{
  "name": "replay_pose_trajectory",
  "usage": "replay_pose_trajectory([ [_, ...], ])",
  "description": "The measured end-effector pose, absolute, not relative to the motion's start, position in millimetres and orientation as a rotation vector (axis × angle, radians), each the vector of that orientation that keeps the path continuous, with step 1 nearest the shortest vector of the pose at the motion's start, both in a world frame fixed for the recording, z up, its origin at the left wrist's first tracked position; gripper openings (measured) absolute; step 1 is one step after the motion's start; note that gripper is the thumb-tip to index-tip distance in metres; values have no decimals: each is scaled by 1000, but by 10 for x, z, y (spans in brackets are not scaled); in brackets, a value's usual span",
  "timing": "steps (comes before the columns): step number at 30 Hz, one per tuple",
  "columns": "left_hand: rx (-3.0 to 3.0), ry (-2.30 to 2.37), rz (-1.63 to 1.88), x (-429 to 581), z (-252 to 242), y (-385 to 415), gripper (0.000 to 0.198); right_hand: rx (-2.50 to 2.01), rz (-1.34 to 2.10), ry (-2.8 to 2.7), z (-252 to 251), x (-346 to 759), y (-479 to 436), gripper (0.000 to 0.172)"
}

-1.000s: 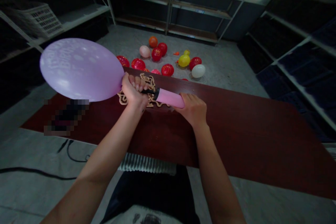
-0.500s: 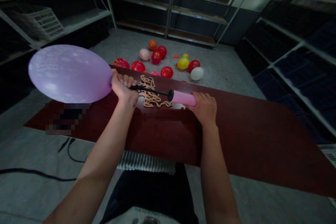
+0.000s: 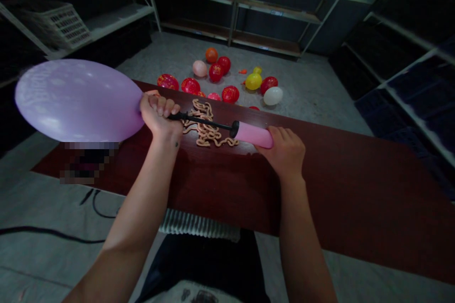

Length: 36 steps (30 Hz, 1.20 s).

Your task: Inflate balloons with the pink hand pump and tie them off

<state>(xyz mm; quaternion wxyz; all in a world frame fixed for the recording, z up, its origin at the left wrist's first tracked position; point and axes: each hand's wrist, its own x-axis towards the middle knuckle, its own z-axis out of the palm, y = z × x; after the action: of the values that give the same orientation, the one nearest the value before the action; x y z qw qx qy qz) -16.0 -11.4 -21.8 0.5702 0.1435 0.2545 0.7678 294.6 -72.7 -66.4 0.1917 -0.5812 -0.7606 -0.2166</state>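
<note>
A large lilac balloon (image 3: 76, 99) sticks out to the left above the dark red table (image 3: 355, 189). My left hand (image 3: 159, 116) is closed round the balloon's neck, at the tip of the pump's black rod. My right hand (image 3: 286, 151) is wrapped round the far end of the pink hand pump (image 3: 253, 134), whose rod is drawn out between the two hands. Under the rod, a tangle of pale, uninflated long balloons (image 3: 206, 128) lies on the table.
Several inflated balloons (image 3: 227, 83), red, yellow, white and orange, lie on the grey floor beyond the table. Metal shelves line the walls; a white crate (image 3: 66, 23) sits on the left shelf. A black cable (image 3: 46, 232) runs across the floor at lower left.
My hands have drawn apart: the pump body slid right and its black rod came out. The lilac balloon moved left with my left hand.
</note>
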Motion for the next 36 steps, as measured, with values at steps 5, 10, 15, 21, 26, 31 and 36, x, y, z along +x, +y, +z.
replay_pose_trajectory([
  [5, 245, 597, 1949, 213, -161, -201, 48, -1641, -538, -2178, -635, 2693, -763, 35],
  [10, 308, 505, 1885, 482, -337, -181, 53, -1627, -430, -2211, -697, 2398, -799, 33],
  [15, 435, 501, 1888, 429, -458, -88, 56, -1590, -396, -2188, -767, 2335, -770, 38],
  [21, 436, 566, 1884, 369, -408, -84, 54, -1559, -397, -2153, -789, 2356, -718, 44],
  [26, 321, 561, 1913, 345, -353, -80, 49, -1568, -478, -2139, -797, 2425, -665, 47],
  [31, 242, 537, 1953, 224, -321, -31, 46, -1626, -504, -2165, -795, 2571, -634, 48],
  [36, 225, 534, 2007, 59, -285, -14, 42, -1702, -551, -2148, -749, 2774, -635, 42],
])
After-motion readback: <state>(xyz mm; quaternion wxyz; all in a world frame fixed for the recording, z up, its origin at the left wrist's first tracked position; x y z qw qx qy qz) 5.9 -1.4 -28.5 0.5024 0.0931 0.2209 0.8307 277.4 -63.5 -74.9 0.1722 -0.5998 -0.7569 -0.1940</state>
